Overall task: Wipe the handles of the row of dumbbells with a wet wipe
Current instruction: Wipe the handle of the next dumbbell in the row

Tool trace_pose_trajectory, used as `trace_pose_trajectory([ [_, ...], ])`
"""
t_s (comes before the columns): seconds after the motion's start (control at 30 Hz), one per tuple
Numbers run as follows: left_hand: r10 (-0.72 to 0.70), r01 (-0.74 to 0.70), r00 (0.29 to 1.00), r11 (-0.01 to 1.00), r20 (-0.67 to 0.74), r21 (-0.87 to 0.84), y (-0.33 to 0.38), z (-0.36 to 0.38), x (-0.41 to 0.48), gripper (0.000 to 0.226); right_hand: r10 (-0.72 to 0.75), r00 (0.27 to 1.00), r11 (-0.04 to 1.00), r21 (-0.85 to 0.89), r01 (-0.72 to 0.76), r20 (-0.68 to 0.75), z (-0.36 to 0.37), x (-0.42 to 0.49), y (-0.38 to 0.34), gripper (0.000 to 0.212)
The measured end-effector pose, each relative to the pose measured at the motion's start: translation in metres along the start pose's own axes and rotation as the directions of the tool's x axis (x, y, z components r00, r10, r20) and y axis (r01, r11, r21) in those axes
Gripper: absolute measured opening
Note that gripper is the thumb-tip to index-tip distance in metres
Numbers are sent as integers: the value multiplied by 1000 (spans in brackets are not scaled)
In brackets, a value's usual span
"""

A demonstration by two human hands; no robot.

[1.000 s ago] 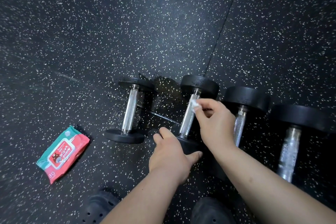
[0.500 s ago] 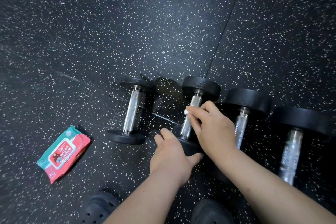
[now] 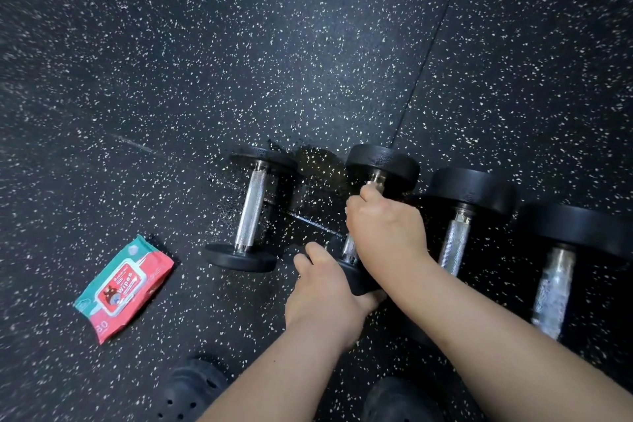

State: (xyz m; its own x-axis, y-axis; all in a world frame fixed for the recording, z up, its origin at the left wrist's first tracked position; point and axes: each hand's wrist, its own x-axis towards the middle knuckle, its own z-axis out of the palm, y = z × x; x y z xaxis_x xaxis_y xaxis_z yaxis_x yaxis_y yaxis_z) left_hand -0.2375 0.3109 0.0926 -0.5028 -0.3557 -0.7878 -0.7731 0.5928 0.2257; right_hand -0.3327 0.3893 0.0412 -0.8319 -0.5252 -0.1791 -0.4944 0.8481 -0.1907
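Several black dumbbells with knurled chrome handles lie in a row on the floor. My right hand (image 3: 385, 224) is wrapped over the handle of the second dumbbell (image 3: 383, 161), fingers curled round it; the wet wipe is hidden under the hand. My left hand (image 3: 323, 298) grips that dumbbell's near weight head. The first dumbbell (image 3: 251, 212) lies free to the left. A third dumbbell (image 3: 457, 236) and a fourth dumbbell (image 3: 555, 288) lie to the right, untouched.
A red and teal pack of wipes (image 3: 125, 288) lies on the speckled black rubber floor (image 3: 239, 44) at the left. Two dark clogs (image 3: 191, 394) show at the bottom edge. A seam in the floor mats runs up from the dumbbells.
My right hand slid down the second dumbbell's handle, then back up toward the far head. The white wipe, visible at the fingertips before, is now covered. The left hand stayed on the near head.
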Motion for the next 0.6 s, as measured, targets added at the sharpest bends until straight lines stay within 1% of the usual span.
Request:
trace_pose_trajectory([
  [0.07, 2, -2, 1000, 1000, 7, -1, 0, 0, 0, 112, -3, 999, 998, -65, 6, 45, -11, 7, -4, 37],
  [0.13, 4, -4, 1000, 1000, 4, -5, 0, -1, 0, 114, 11, 990, 989, -149, 11, 143, -24, 16, -7, 23],
  [0.2, 4, -4, 1000, 1000, 5, -7, 0, -1, 0, 112, 50, 982, 984, -177, -17, 183, -24, 22, -3, 26],
  [0.27, 5, -5, 1000, 1000, 16, -9, -1, -2, 0, 114, 29, 984, 986, -165, 1, 178, -26, 18, -6, 26],
  [0.33, 9, -9, 1000, 1000, 23, -11, -2, -2, 0, 119, -14, 990, 994, -102, 28, 141, -21, 6, -10, 21],
  [0.37, 10, -10, 1000, 1000, 23, -11, -2, -2, 0, 120, -20, 993, 996, -79, 30, 117, -15, 0, -9, 25],
  [0.4, 11, -10, 1000, 1000, 19, -10, -2, -2, 0, 120, -20, 998, 998, -53, 23, 52, -9, -4, -5, 30],
  [0.43, 10, -10, 1000, 1000, 15, -9, -2, -2, 0, 119, -11, 1000, 999, -30, 10, -22, -6, -6, 1, 31],
  [0.53, 6, -6, 1000, 1000, 7, 2, -2, -1, 1, 112, -15, 982, 1000, -6, 14, -186, 1, -11, 18, 16],
  [0.6, 4, -4, 1000, 1000, 3, 9, -2, 0, 0, 108, 13, 958, 998, 62, 5, -287, 2, -13, 23, 12],
])
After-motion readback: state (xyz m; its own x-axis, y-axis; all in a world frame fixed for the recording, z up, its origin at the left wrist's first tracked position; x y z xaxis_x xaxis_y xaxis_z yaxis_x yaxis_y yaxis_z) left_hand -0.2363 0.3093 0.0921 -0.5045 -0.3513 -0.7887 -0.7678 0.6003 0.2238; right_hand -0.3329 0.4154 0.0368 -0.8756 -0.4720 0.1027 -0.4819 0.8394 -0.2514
